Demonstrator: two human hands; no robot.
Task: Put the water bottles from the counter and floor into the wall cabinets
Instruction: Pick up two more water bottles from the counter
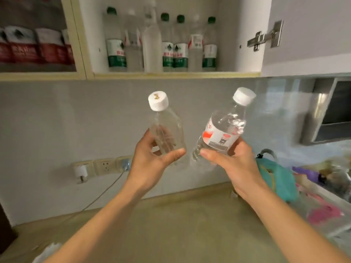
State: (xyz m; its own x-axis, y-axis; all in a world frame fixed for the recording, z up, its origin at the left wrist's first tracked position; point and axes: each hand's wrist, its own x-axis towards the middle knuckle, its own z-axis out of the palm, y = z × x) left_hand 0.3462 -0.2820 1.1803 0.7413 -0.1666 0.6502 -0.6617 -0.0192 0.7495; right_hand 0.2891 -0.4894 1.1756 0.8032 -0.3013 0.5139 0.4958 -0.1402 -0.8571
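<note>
I see the open wall cabinet (237, 35) above, a row of water bottles (163, 44) on its shelf. Below it, over the table (171, 224), my left hand (150, 160) grips an unlabelled bottle (163, 128); my right hand (233, 160) grips a labelled bottle (222, 130), tilted right.

The unlabelled clear bottle (165, 130) has a white cap bearing a small gold mark and is held near upright, tilted slightly left, above the table. Beside it, apart from it, the labelled clear bottle (223, 128) has a plain white cap and a red-and-white label and leans to the right. The open wall cabinet (237, 35) above holds a row of upright stored bottles (161, 46), some with green caps and green-and-white labels, others with white caps.
</note>
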